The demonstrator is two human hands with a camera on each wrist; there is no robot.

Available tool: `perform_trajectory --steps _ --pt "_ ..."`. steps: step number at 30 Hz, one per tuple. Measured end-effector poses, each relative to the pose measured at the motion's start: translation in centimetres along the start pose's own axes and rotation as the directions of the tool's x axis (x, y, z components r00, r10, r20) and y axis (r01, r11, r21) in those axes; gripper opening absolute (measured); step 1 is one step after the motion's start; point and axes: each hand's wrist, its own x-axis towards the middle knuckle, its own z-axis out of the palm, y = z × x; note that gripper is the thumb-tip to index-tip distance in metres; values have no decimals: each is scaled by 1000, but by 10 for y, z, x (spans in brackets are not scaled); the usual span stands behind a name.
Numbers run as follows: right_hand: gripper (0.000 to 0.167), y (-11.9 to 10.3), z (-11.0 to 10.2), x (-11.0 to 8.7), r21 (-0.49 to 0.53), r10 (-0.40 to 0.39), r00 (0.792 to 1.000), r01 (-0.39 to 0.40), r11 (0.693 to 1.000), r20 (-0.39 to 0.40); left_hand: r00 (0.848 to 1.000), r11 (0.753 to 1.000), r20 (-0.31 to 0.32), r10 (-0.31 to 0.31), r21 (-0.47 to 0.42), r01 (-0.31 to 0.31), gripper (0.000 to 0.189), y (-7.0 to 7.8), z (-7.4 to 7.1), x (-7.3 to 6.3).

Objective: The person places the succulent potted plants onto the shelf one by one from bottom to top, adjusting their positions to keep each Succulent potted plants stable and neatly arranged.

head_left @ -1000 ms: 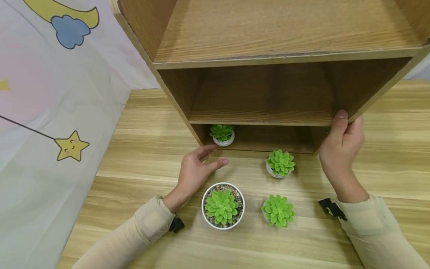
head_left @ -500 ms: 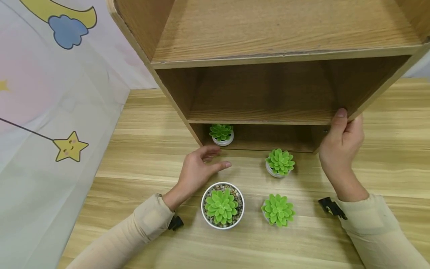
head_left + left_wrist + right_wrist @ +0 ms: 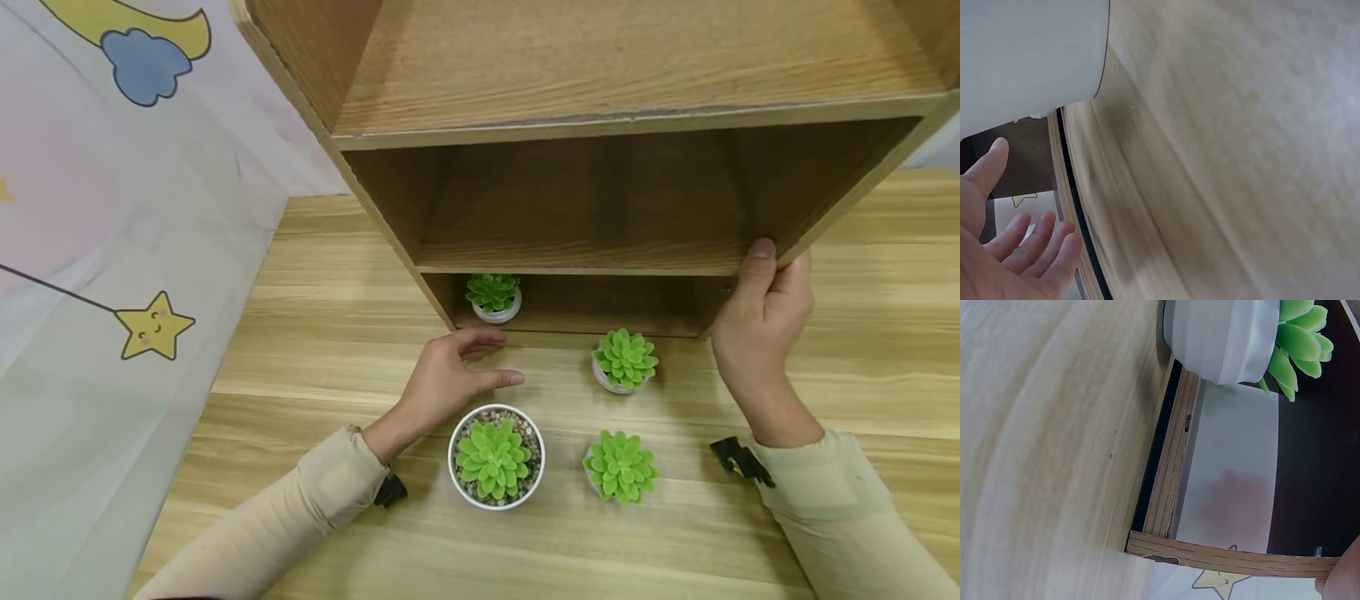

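Note:
A wooden shelf unit (image 3: pixel 600 207) stands at the back, its lower right side panel gripped by my right hand (image 3: pixel 763 337), thumb on the front edge. In the right wrist view that panel (image 3: pixel 1229 557) runs to the hand's visible edge. My left hand (image 3: pixel 450 367) is held in front of the shelf's bottom left corner, thumb and fingers apart and nothing between them. Just behind its fingertips, a small potted succulent (image 3: pixel 495 297) sits inside the bottom compartment. A larger white pot with a succulent and pebbles (image 3: pixel 497 457) stands just in front of the left hand.
Two more small potted succulents stand on the wood-grain table (image 3: pixel 300 350): one (image 3: pixel 625 360) close before the shelf, the other (image 3: pixel 620 467) nearer the person. At left hangs a pale cloth backdrop (image 3: pixel 90 433) with a printed star.
The left hand has slid a little to the right along the shelf's front, its fingers now farther across. The right hand keeps its grip on the panel, and the plants stay put.

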Motion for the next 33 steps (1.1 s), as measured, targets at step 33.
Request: perform_trajectory --steps 33 --pt "20 2 1 1 40 6 1000 -6 999 2 981 991 181 66 99 -85 68 9 1 6"
